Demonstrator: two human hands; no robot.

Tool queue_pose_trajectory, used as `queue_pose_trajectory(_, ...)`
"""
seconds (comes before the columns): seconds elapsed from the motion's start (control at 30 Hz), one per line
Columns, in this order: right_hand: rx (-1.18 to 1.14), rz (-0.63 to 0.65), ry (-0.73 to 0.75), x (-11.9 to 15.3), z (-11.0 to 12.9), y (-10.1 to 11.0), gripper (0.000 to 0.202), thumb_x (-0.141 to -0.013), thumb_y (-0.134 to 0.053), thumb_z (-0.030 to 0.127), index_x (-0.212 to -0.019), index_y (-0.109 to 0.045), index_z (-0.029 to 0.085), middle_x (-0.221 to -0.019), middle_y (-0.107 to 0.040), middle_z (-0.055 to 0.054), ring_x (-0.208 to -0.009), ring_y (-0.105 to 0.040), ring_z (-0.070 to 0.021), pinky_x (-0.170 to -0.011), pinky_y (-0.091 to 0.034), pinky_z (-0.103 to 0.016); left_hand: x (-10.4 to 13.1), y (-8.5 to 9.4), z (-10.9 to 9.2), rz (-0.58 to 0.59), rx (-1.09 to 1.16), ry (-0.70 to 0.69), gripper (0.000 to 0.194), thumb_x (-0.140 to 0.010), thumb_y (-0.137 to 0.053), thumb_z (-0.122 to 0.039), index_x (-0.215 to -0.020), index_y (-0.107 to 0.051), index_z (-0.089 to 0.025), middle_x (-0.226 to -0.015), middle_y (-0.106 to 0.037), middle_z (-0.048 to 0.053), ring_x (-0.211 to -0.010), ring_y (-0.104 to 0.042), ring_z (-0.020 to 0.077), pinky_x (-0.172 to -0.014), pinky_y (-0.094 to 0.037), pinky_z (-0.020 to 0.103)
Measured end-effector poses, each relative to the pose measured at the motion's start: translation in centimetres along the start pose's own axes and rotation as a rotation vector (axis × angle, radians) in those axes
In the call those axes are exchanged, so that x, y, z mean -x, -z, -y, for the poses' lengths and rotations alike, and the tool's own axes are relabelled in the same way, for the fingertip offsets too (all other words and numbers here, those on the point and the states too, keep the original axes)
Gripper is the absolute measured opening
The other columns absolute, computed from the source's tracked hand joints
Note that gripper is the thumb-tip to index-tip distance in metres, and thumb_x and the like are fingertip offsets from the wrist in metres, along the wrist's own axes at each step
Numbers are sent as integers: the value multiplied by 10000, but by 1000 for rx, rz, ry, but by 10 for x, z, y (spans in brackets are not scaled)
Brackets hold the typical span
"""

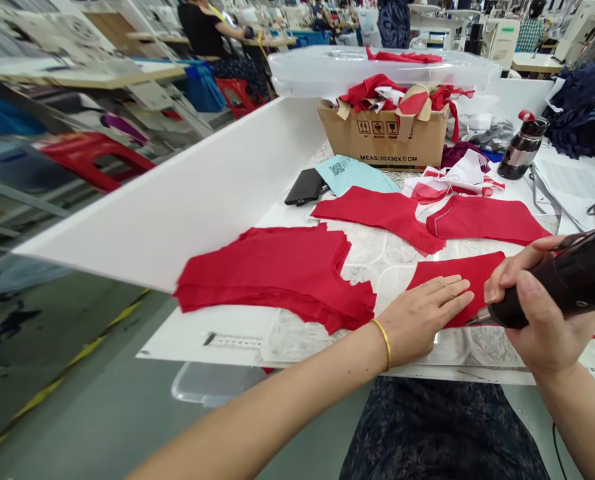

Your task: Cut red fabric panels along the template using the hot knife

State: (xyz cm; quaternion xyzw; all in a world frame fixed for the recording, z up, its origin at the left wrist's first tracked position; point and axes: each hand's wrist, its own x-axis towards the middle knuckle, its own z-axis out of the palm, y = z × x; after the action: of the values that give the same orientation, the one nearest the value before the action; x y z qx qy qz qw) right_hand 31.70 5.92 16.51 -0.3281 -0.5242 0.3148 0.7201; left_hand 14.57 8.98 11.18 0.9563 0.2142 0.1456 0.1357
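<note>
My left hand (pixel 422 317) lies flat, fingers stretched out, on a red fabric piece (pixel 464 270) near the table's front edge. Gripped in my right hand (pixel 542 307) is a thick black handheld power tool (pixel 574 273) with a narrow metal tip. That tip points left and meets the lower edge of the red piece, just right of my left fingers; its exact kind is unclear. To the left sits a stack of red fabric pieces (pixel 272 267) with uneven edges. Behind my hands lie two more cut pieces, one red panel (pixel 372 210) and another (pixel 492 217).
A cardboard box (pixel 384 137) of red scraps stands at the back, before a clear plastic bin (pixel 317 70). Nearby are a black wallet-like item (pixel 304 187), a light blue sheet (pixel 352 175), a dark bottle (pixel 523 148) and papers (pixel 577 180). A white board (pixel 177 193) borders the left.
</note>
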Motion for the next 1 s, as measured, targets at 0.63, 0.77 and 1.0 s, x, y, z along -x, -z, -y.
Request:
queue_pose_trajectory(0.63, 10, -68, 38, -5, -5, 19, 253, -881, -796, 264, -1068, -626, 243, -727, -638, 38, -535, -580, -136, -496, -506, -289, -22, -15, 11, 53, -41, -33, 557, -947, -492, -41, -1503, -487, -81, -1611, -483, 164, -1567, -353, 259, -1299, -336, 448)
queue_pose_trajectory(0.77, -12, -68, 25, -5, -1, 21, 261, -894, -785, 286, -1087, -612, 249, -718, -635, 43, -535, -573, -135, -505, -507, -286, -24, -13, 10, 45, -25, -35, 639, -889, -510, -3, -1520, -465, -95, -1631, -456, 159, -1585, -313, 246, -1312, -305, 436)
queue_pose_trajectory(1.0, 90, -88, 44, -8, 11, 45, 287, -895, -788, 301, -1114, -611, 247, -699, -631, 39, -552, -581, -141, -539, -516, -292, -48, -11, -4, 165, 5, -89, 666, -882, -513, 3, -1537, -457, -103, -1661, -417, 134, -1593, -290, 223, -1315, -289, 415)
